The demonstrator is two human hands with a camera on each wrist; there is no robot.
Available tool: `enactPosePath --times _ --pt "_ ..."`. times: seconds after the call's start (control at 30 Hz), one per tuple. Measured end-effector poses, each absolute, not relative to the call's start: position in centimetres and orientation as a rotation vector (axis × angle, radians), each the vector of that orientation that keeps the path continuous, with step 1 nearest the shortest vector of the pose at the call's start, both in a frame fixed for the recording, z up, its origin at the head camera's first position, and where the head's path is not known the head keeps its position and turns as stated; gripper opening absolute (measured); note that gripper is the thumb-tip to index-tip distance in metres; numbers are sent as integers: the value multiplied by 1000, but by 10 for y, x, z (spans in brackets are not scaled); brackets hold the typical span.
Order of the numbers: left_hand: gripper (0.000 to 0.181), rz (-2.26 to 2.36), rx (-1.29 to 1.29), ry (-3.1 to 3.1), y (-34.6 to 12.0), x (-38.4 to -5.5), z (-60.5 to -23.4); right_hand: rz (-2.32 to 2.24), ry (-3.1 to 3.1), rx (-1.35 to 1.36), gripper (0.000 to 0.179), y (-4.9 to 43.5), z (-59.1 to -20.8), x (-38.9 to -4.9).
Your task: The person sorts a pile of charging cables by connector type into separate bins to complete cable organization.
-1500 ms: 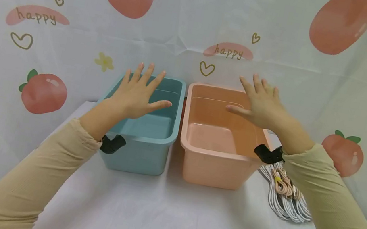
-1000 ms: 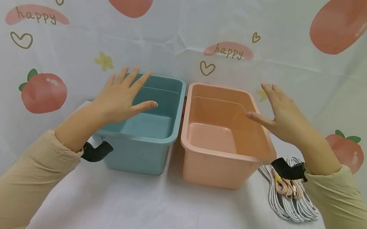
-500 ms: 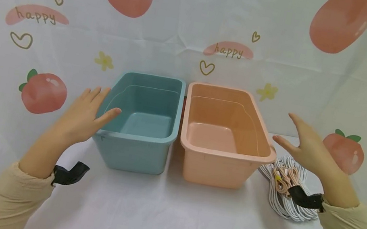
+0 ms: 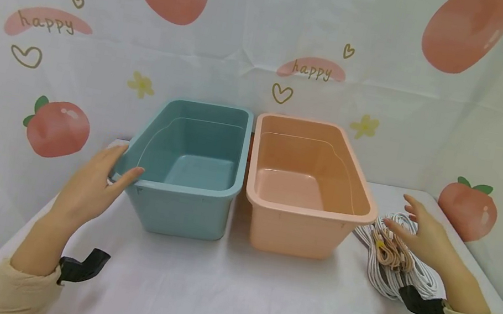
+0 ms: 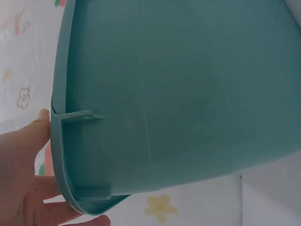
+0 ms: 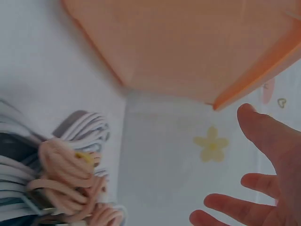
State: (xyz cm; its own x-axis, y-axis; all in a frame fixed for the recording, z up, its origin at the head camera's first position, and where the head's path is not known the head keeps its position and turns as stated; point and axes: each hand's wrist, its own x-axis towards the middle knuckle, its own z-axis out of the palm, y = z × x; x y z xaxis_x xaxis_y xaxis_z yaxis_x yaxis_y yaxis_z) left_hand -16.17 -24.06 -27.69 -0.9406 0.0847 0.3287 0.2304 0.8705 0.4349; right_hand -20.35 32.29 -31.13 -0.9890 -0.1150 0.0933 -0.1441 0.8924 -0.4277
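Observation:
A teal plastic bin stands left of a peach plastic bin on the white table. My left hand is at the teal bin's front left corner, thumb over the front rim and fingers along the left side. In the left wrist view, that thumb and the loosely bent fingers lie right at the bin's rim. To the right of the peach bin, my right hand hovers over a pile of bundled cables, fingers spread and holding nothing. White and peach cables show below it in the right wrist view.
Behind the bins hangs a white cloth backdrop printed with fruit, hearts and flowers. A bit of something red shows in the narrow gap between the bins. Black wrist mounts stick out from both wrists.
Both hands have come down and apart from above the bins, the left to the teal bin's corner, the right over the cables. The bins have not moved.

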Motion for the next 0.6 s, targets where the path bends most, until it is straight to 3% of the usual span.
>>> enactPosePath --times 0.6 --pt "70 -769 -93 -2688 -239 -158 -291 680 -3061 -20 82 352 -354 -191"
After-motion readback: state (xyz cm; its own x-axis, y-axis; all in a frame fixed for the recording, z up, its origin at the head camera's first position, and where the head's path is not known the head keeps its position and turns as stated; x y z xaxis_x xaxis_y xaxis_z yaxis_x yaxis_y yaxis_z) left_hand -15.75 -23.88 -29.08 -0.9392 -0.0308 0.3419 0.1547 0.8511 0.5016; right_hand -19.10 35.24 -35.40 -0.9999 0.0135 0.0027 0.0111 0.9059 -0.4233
